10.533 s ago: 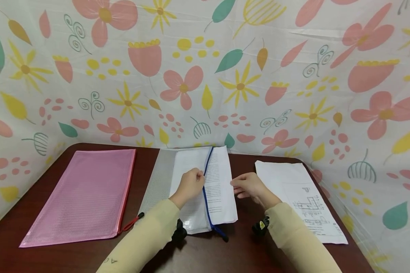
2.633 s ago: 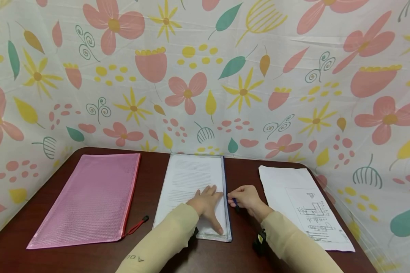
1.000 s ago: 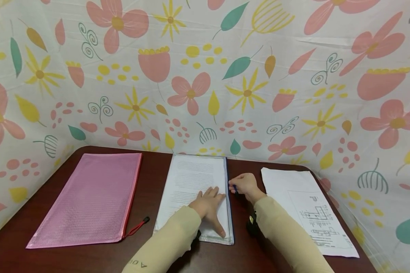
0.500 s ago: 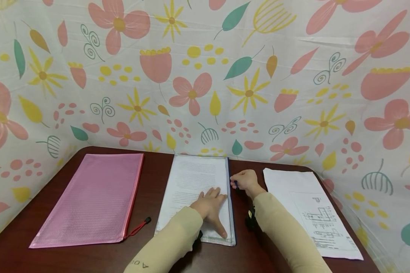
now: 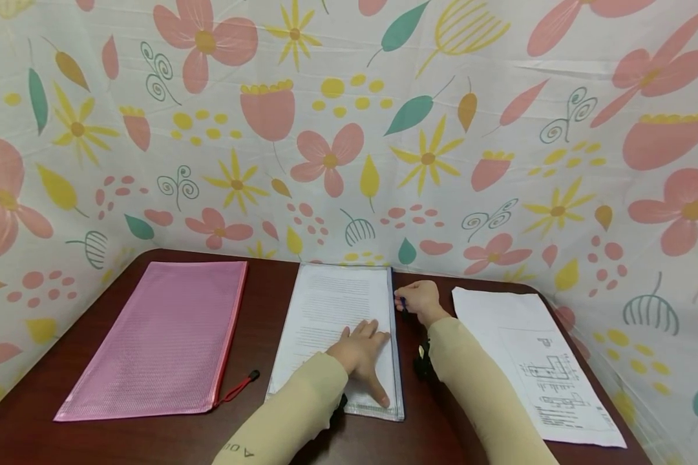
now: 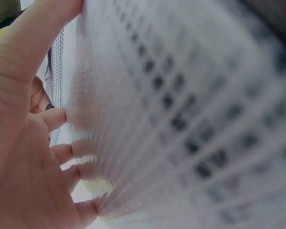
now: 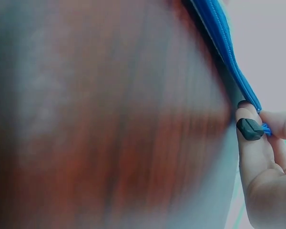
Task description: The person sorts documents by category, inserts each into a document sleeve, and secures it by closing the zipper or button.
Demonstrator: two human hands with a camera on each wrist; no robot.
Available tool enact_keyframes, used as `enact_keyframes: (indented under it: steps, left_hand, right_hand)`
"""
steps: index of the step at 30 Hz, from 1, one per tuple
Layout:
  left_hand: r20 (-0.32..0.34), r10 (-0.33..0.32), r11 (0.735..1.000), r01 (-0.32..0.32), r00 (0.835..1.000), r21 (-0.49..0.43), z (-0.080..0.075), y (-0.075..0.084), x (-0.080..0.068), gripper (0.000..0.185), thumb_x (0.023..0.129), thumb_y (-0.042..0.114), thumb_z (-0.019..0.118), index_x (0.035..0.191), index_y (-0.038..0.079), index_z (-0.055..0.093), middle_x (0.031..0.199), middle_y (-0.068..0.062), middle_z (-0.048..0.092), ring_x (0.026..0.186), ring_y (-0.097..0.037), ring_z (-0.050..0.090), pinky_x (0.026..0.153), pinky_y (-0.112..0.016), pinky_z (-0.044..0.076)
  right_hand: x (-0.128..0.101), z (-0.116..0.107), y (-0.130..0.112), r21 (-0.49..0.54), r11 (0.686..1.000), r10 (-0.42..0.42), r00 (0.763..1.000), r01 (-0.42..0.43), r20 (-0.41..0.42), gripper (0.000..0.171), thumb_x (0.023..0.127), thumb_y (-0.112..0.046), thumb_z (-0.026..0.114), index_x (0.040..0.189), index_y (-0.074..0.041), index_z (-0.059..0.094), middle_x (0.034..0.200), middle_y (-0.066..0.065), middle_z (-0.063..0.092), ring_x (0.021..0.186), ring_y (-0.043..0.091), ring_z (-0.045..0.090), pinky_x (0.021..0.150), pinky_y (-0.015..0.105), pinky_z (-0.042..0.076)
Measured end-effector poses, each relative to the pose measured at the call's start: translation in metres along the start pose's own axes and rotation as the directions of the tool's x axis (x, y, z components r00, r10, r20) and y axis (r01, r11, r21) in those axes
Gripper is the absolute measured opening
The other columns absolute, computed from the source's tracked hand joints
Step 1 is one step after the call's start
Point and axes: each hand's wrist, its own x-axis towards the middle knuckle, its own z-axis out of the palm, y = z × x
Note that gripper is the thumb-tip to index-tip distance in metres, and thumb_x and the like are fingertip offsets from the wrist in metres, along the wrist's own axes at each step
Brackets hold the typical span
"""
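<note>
Dark wood table (image 5: 267, 439) carries a clear mesh pouch (image 5: 331, 323) at its middle, paper inside. Left hand (image 5: 360, 352) presses flat on the pouch, fingers straight. Right hand (image 5: 421, 302), just beside the pouch's right edge, pinches the blue zipper pull (image 7: 250, 129). Zipping seems nearly done; the last stretch calls for a steady pull toward the pouch's far corner.

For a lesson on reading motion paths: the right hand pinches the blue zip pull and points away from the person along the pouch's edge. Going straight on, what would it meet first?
Probably the flowered cloth backdrop at the far edge of the dark wooden table; between the right hand and it, beside the clear mesh pouch, only bare table shows, though depth is uncertain.
</note>
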Motion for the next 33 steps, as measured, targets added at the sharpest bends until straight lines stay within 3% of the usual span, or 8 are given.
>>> enact_keyframes:
  steps: [8, 15, 24, 33]
  left_hand:
    - [-0.002, 0.013, 1.000, -0.013, 1.000, 0.004, 0.002, 0.000, 0.002, 0.127, 0.046, 0.062, 0.085, 0.150, 0.025, 0.023, 0.160, -0.007, 0.009, 0.147, -0.027, 0.007, 0.117, -0.051, 0.009]
    - [-0.004, 0.012, 1.000, -0.012, 1.000, 0.026, 0.002, 0.001, 0.004, 0.127, 0.046, 0.063, 0.085, 0.150, 0.026, 0.024, 0.160, -0.007, 0.010, 0.147, -0.026, 0.008, 0.117, -0.051, 0.011]
    - [0.000, -0.008, 1.000, 0.008, 1.000, 0.026, 0.002, -0.001, 0.004, 0.127, 0.044, 0.063, 0.085, 0.150, 0.028, 0.023, 0.160, -0.005, 0.009, 0.147, -0.026, 0.007, 0.117, -0.050, 0.010]
    - [0.005, -0.020, 0.999, 0.020, 1.000, 0.030, 0.000, 0.000, 0.002, 0.127, 0.044, 0.063, 0.085, 0.149, 0.028, 0.023, 0.160, -0.005, 0.009, 0.147, -0.026, 0.007, 0.117, -0.050, 0.010]
  right_hand:
    - [0.007, 0.002, -0.002, 0.003, 1.000, -0.022, 0.999, 0.022, -0.033, 0.020, 0.085, -0.004, 0.065, 0.096, 0.013, 0.067, 0.068, 0.008, 0.067, 0.055, 0.012, 0.062, 0.058, 0.027, 0.056]
    - [0.016, 0.003, -0.006, -0.049, 0.996, -0.071, 0.995, 0.068, -0.074, 0.018, 0.086, -0.007, 0.066, 0.094, 0.009, 0.068, 0.080, 0.013, 0.070, 0.061, 0.015, 0.066, 0.061, 0.029, 0.056]
    - [0.029, 0.010, -0.010, -0.034, 0.997, -0.076, 0.990, 0.072, -0.118, 0.022, 0.084, -0.009, 0.066, 0.096, 0.009, 0.068, 0.071, 0.009, 0.069, 0.057, 0.013, 0.065, 0.058, 0.025, 0.054]
    - [0.041, 0.017, -0.009, -0.030, 0.997, -0.081, 0.982, 0.077, -0.170, 0.020, 0.085, -0.009, 0.067, 0.096, 0.008, 0.069, 0.085, 0.016, 0.070, 0.062, 0.016, 0.065, 0.059, 0.024, 0.053]
